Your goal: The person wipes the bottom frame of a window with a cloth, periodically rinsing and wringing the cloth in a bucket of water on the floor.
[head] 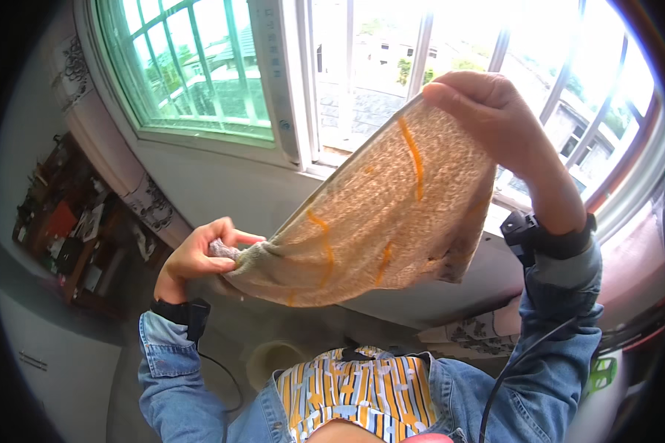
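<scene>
A tan towel-like cloth with orange stripes hangs stretched between my two hands, in front of the window. Its upper right corner is pinched by my right hand, raised before the window bars. Lower down on the left, my left hand grips the bunched greyish end of the same cloth between thumb and fingers. The lower right part of the cloth shows dark stains. Both wrists wear black straps with small devices, and cables run from them along the denim sleeves.
A barred sliding window stands ahead, its sill behind the cloth. Patterned curtains hang at the left, near a cluttered wooden shelf. A pale round bucket is on the floor below. A green plastic item lies at the lower right.
</scene>
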A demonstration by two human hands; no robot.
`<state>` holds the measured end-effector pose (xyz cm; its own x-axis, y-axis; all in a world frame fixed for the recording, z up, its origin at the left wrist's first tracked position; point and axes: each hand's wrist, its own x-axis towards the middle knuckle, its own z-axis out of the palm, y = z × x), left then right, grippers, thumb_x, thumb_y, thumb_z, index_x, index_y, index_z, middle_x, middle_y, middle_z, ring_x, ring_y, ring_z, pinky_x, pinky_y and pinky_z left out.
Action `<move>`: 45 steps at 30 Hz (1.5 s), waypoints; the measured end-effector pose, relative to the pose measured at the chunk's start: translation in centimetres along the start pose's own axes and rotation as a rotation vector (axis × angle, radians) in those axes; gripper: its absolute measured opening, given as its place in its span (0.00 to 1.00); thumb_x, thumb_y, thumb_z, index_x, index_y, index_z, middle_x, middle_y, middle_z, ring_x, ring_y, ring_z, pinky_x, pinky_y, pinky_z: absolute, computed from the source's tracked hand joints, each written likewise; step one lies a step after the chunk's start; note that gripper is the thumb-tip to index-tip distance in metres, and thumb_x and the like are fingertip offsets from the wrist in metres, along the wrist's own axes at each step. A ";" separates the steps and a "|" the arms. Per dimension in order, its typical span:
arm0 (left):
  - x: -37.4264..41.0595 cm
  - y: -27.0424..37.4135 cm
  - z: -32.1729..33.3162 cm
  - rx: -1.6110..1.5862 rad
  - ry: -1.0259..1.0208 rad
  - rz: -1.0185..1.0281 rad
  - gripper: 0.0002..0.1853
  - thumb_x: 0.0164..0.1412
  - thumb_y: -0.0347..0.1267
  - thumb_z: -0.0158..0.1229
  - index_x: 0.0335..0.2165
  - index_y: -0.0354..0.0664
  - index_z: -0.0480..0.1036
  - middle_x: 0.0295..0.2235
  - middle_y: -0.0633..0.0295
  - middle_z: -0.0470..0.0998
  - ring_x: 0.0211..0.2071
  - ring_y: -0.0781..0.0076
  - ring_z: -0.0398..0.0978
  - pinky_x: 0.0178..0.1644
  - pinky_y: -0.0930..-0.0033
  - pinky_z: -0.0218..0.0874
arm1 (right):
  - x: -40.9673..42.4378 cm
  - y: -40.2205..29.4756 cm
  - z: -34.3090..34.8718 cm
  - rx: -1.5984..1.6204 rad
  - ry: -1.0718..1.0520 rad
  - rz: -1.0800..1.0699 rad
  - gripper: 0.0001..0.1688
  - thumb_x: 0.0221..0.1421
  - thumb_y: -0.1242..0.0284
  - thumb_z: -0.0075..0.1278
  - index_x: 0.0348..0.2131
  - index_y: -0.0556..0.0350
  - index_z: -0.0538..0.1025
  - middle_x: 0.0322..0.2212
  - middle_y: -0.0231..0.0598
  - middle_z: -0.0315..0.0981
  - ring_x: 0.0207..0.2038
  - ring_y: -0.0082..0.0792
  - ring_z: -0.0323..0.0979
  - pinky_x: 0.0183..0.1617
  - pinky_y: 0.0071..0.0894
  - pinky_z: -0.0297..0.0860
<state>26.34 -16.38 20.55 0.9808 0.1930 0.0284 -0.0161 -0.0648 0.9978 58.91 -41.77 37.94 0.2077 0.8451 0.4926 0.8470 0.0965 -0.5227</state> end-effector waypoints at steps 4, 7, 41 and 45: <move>5.6 1.4 2.3 -0.020 -0.419 -0.208 0.42 0.47 0.21 0.55 0.63 0.35 0.53 0.49 0.56 0.72 0.46 0.77 0.70 0.50 0.74 0.61 | -1.1 -0.2 -4.3 -0.259 0.005 -0.040 0.16 0.64 0.64 0.49 0.35 0.58 0.80 0.24 0.29 0.74 0.26 0.16 0.69 0.32 0.18 0.68; 10.0 -1.0 3.5 0.328 -0.579 -0.119 0.33 0.45 0.23 0.53 0.55 0.33 0.67 0.45 0.65 0.76 0.46 0.78 0.70 0.52 0.75 0.59 | -2.4 0.1 -6.0 -0.399 0.191 -0.020 0.16 0.63 0.64 0.50 0.34 0.59 0.80 0.24 0.29 0.74 0.26 0.17 0.70 0.33 0.21 0.68; 20.0 7.7 7.8 1.332 0.562 0.226 0.12 0.47 0.27 0.59 0.33 0.35 0.72 0.32 0.47 0.75 0.34 0.51 0.76 0.40 0.59 0.67 | -9.5 17.4 -13.3 -0.878 0.144 0.575 0.20 0.63 0.57 0.46 0.37 0.51 0.81 0.18 0.37 0.77 0.23 0.33 0.76 0.34 0.34 0.73; 21.4 2.5 6.4 1.289 0.728 0.345 0.15 0.48 0.30 0.59 0.37 0.35 0.74 0.40 0.47 0.74 0.41 0.48 0.74 0.47 0.58 0.67 | -11.7 22.3 -8.7 -1.079 -0.022 0.296 0.17 0.62 0.58 0.47 0.42 0.45 0.79 0.21 0.38 0.77 0.23 0.39 0.75 0.32 0.42 0.71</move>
<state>48.54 -18.72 23.27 0.6521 0.3913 0.6493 0.3365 -0.9169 0.2146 79.66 -54.12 26.56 0.4718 0.7692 0.4309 0.7486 -0.6077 0.2650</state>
